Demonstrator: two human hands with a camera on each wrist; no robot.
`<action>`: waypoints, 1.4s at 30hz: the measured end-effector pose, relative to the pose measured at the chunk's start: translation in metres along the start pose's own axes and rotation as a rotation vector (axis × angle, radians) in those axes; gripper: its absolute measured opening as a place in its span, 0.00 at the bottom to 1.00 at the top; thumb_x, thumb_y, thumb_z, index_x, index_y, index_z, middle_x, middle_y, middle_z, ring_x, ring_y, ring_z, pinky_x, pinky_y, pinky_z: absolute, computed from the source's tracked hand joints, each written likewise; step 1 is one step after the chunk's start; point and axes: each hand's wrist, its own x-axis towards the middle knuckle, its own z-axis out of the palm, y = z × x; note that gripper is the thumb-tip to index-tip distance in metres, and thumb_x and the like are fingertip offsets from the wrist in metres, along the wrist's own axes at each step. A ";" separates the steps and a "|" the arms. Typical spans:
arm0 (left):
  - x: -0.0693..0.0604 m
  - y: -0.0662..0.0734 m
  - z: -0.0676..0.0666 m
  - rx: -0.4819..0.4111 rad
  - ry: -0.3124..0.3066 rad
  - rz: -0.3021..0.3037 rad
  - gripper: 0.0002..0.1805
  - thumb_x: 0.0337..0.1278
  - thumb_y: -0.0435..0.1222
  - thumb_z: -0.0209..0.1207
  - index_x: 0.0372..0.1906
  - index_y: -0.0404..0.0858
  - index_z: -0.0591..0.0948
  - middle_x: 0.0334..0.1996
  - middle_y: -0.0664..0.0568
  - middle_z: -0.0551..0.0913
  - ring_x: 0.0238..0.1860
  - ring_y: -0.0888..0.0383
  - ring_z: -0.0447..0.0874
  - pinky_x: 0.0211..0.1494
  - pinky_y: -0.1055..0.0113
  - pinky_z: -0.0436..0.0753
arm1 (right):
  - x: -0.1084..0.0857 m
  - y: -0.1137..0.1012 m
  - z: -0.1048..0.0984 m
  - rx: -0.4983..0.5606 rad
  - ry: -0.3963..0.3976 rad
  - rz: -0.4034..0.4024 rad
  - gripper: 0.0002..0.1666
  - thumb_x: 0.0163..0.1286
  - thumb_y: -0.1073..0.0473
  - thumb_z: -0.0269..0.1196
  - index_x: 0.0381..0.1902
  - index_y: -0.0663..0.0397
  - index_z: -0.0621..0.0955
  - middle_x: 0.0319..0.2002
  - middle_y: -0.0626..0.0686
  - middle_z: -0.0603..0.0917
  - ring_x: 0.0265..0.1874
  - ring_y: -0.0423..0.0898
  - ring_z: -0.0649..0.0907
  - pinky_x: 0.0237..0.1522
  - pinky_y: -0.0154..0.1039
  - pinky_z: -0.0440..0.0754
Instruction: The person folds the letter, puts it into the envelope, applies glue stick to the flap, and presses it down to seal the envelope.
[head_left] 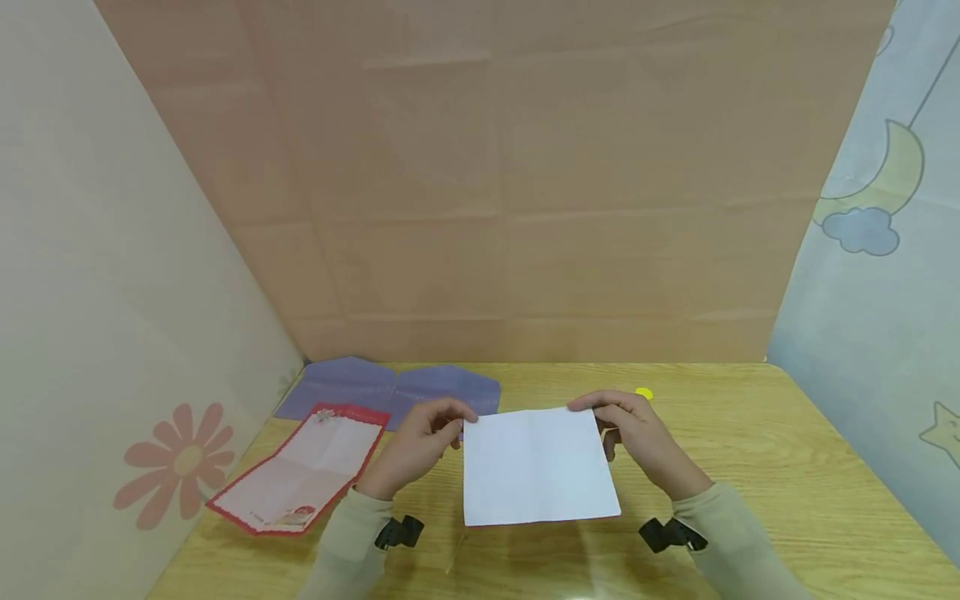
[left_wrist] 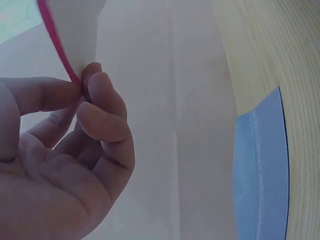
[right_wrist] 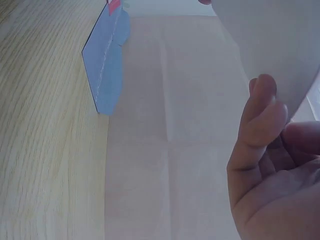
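A white sheet of paper [head_left: 536,467] with a vertical crease and a thin red lower edge is held up above the table. My left hand [head_left: 420,442] pinches its upper left corner between thumb and fingers. At the upper right corner, my right hand [head_left: 637,433] grips it the same way. The left wrist view shows the sheet's pink-red edge between the left fingertips [left_wrist: 100,90]. In the right wrist view the pale sheet [right_wrist: 275,45] rises from the right thumb and fingers [right_wrist: 262,115].
A red-bordered sheet [head_left: 300,475] with fold creases lies at the left, overlapping unfolded purple envelopes [head_left: 442,387] at the back. A small yellow piece [head_left: 644,392] lies behind my right hand. The wooden table [head_left: 787,483] is walled in on three sides.
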 end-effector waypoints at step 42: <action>0.011 0.005 0.053 0.094 -0.210 0.029 0.17 0.79 0.44 0.47 0.39 0.41 0.83 0.26 0.52 0.80 0.23 0.64 0.73 0.29 0.70 0.74 | 0.005 0.008 0.038 -0.353 -0.013 -0.020 0.05 0.68 0.55 0.68 0.40 0.48 0.86 0.38 0.47 0.85 0.25 0.42 0.74 0.23 0.33 0.72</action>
